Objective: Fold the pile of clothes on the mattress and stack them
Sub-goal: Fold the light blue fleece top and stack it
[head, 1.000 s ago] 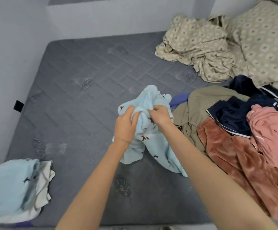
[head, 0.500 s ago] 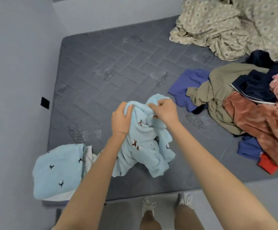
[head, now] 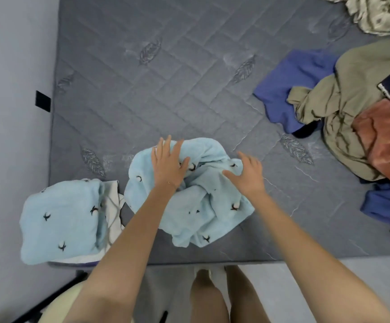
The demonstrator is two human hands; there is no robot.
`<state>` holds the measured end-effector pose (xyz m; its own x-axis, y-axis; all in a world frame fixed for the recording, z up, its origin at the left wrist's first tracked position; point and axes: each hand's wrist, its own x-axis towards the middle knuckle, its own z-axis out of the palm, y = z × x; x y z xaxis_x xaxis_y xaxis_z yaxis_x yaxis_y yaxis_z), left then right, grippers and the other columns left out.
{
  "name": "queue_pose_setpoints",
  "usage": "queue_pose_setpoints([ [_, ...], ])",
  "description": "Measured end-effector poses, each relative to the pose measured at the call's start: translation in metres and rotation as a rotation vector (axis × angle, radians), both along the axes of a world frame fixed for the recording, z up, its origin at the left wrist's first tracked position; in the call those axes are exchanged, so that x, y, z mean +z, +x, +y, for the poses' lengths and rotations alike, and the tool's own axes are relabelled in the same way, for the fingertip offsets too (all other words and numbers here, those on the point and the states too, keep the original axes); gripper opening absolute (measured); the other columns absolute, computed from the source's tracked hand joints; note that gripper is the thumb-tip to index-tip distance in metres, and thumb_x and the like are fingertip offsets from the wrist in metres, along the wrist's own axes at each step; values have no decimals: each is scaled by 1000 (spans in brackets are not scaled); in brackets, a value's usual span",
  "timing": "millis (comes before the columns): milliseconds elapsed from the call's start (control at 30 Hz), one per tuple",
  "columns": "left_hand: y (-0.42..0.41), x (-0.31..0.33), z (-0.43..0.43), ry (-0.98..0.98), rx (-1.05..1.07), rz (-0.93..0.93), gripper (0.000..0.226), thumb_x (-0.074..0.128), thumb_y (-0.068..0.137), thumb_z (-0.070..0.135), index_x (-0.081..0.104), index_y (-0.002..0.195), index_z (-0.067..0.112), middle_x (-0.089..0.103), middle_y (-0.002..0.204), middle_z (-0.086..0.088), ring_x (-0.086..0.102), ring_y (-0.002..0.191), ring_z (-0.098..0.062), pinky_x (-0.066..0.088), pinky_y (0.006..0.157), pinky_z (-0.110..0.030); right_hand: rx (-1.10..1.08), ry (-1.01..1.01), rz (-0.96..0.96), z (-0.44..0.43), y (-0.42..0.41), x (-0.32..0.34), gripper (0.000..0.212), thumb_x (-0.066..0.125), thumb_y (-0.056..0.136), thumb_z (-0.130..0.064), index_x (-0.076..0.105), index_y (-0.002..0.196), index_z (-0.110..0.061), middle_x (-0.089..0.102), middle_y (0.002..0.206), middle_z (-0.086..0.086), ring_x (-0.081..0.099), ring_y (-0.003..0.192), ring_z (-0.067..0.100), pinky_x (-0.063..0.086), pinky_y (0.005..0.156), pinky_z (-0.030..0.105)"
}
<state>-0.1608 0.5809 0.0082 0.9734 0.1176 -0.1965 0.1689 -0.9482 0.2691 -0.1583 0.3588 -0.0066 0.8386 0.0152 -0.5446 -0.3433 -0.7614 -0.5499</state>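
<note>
Head view. Crumpled near the mattress (head: 189,78) front edge: light-blue garment (head: 196,206). Over it, fingers straight and spread (gripping nothing): left hand (head: 169,164) and right hand (head: 247,176), set apart. At the front-left corner: folded stack (head: 58,217). Along the right edge: unfolded pile (head: 352,113) of clothes.

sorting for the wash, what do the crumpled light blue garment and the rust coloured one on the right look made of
Crumpled light blue garment with small dark bird motifs: likely fleece or plush, matte and fuzzy, falling in thick rounded folds. Rust-coloured garment at the right: perhaps velour or fleece, a soft nap with slight sheen along its folds; fibre cannot be told.
</note>
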Motion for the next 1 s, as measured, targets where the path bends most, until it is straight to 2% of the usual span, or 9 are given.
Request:
queue_pose_setpoints([
  [167, 26, -57, -22, 19, -136, 300, 66, 39, 94, 57, 15, 150, 32, 4, 160, -1, -4, 147, -24, -6, 116, -47, 14, -46, 114, -7, 0, -55, 93, 60, 80, -62, 16, 152, -22, 21, 157, 5, 13, 145, 27, 13, 119, 42],
  [267, 34, -95, -25, -15, -117, 396, 71, 41, 94, 56, 9, 152, 31, 13, 158, -2, 12, 144, -24, 2, 115, -48, -50, -25, 203, -9, -3, -87, 106, 62, 78, -65, 0, 153, -24, 8, 161, 4, 5, 148, 25, 10, 119, 44],
  [333, 40, -115, -16, -39, -86, 353, 65, 45, 95, 47, 19, 150, 26, 35, 149, -6, 32, 135, -25, 14, 112, -43, -143, 50, 256, -7, 2, -102, 113, 67, 75, -64, -5, 153, -24, 8, 161, 4, 9, 147, 27, 14, 118, 47],
  [400, 43, -128, -6, -110, -45, 298, 58, 47, 96, 44, 32, 147, 21, 49, 139, -11, 43, 128, -28, 22, 109, -41, -142, 7, 256, -3, 4, -114, 107, 66, 75, -65, 8, 153, -20, 21, 157, 8, 21, 143, 30, 23, 115, 48],
  [533, 44, -130, 3, -247, 26, 144, 53, 39, 94, 43, 52, 134, 10, 62, 123, -17, 57, 113, -33, 39, 97, -40, -113, -92, 57, 8, 11, -118, 52, 65, 83, -51, 56, 117, -12, 63, 107, 8, 57, 104, 29, 45, 87, 39],
  [667, 47, -114, 9, -328, 188, 45, 33, 46, 99, 26, 57, 127, 13, 65, 117, -11, 59, 107, -30, 42, 85, -32, -127, -2, 2, 16, 17, -105, 19, 61, 91, -31, 58, 83, -13, 51, 65, -2, 51, 68, 22, 32, 57, 31],
  [767, 58, -88, 23, -429, 356, -118, 30, 49, 98, 25, 59, 122, 11, 65, 110, -6, 60, 102, -25, 43, 83, -27, -297, 132, -88, 21, 28, -84, 24, 60, 92, -25, 49, 72, -16, 44, 63, -9, 42, 62, 14, 30, 56, 28],
  [900, 83, -46, 50, -539, 538, -383, 27, 51, 96, 20, 62, 119, 11, 59, 99, 11, 51, 87, 3, 40, 78, -10, -533, 270, -256, 22, 62, -43, 18, 59, 90, -17, 53, 74, -24, 48, 67, -15, 44, 62, 2, 33, 59, 19],
  [1000, 90, -29, 71, -551, 579, -539, 28, 51, 95, 17, 63, 119, 10, 59, 100, 11, 50, 87, 6, 37, 74, 0, -616, 297, -372, 20, 81, -17, 11, 57, 90, -18, 56, 79, -18, 51, 67, -14, 46, 61, -5, 34, 59, 14],
])
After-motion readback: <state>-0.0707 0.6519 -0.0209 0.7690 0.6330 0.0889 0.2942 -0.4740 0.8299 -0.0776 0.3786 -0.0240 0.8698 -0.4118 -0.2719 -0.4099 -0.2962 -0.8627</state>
